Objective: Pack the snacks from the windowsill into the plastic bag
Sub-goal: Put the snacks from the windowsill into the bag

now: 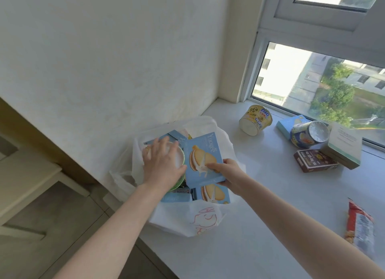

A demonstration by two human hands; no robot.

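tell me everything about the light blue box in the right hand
The light blue box is flat, looks like cardboard, and shows a cream-filled sandwich biscuit with white lettering near its top edge. It sits tilted over the mouth of the white plastic bag. The right hand grips its lower right corner, thumb on the printed face. Its left edge lies beside the green-rimmed cup under the left hand, and a matching box lies just below it in the bag.

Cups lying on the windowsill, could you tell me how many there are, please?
2: a yellow cup on the left, and a blue cup right of it, against a light blue box.
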